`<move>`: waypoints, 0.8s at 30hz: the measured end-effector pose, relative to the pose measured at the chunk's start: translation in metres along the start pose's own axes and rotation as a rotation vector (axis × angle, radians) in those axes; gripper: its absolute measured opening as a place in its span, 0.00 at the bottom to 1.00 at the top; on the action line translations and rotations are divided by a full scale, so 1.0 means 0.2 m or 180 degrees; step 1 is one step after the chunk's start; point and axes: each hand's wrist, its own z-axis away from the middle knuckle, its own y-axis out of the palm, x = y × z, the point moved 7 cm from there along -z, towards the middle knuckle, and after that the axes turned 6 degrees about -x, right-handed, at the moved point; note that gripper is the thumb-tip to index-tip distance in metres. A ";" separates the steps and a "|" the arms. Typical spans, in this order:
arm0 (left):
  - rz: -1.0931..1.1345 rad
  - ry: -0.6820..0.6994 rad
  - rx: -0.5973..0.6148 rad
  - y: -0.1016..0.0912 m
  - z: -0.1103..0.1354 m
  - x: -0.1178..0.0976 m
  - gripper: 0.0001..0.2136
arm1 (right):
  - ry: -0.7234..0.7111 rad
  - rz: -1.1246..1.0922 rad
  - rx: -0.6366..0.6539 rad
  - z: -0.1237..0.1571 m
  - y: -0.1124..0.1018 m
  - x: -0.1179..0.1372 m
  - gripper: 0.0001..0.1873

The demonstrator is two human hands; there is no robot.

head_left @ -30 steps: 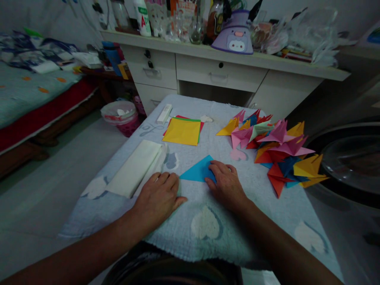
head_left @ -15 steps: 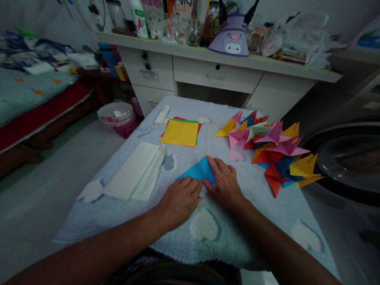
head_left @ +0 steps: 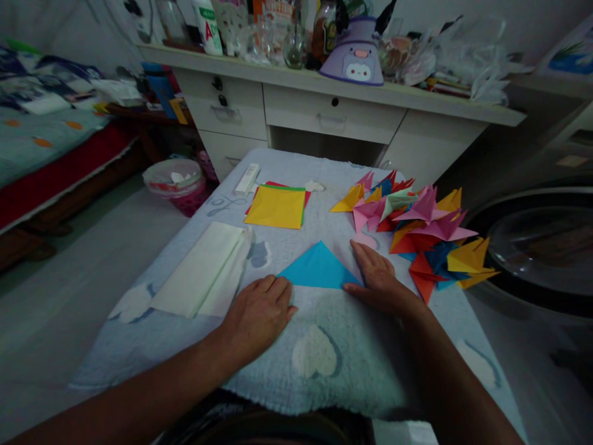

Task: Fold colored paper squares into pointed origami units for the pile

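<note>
Blue paper triangle (head_left: 319, 269) lies flat near the middle of the low table, its long edge towards the person and its peak pointing at the desk. The left hand (head_left: 259, 315) rests palm down with loose, spread fingers, its fingertips just at the triangle's left corner, gripping nothing. The right hand (head_left: 380, 281) is also flat and open, its thumb side touching the triangle's right corner, nothing clasped in it. A pale blue towel (head_left: 324, 371) with white heart shapes covers the table and hangs over its near edge. On the left of the towel lies a folded white sheet (head_left: 206, 272). Beyond the triangle sits a stack of square papers (head_left: 277, 207), yellow on top with green and red edges showing, and a small white tube (head_left: 246, 179) lies just beside its far left corner. To the right, a heap of folded paper pieces (head_left: 426, 232) in pink, yellow, red, blue and green spreads close to the right hand. Behind the table stands a white desk (head_left: 333, 114) with drawers, its top crowded with bottles, jars and a purple cartoon-faced lid (head_left: 354, 59). A pink bin (head_left: 178, 182) sits on the pale floor to the left, and a bed (head_left: 46, 148) with a teal cover runs along the left wall. The room is dim.
</note>
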 end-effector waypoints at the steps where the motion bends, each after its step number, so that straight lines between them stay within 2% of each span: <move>1: -0.0037 -0.0021 0.0020 0.00 0.00 0.01 0.11 | 0.0018 -0.0018 0.0067 0.00 0.00 -0.01 0.50; 10: -0.0359 -0.0089 0.0066 -0.02 0.04 0.05 0.12 | -0.0102 -0.0163 0.0417 0.02 -0.04 -0.08 0.49; 21: -0.0406 -0.0287 0.0139 -0.03 0.07 0.08 0.12 | -0.0520 -0.0583 0.0393 0.04 -0.08 -0.10 0.47; 24: -0.0369 -0.0336 0.0157 -0.04 0.06 0.10 0.12 | -0.0476 -0.0750 0.0375 0.04 -0.08 -0.13 0.48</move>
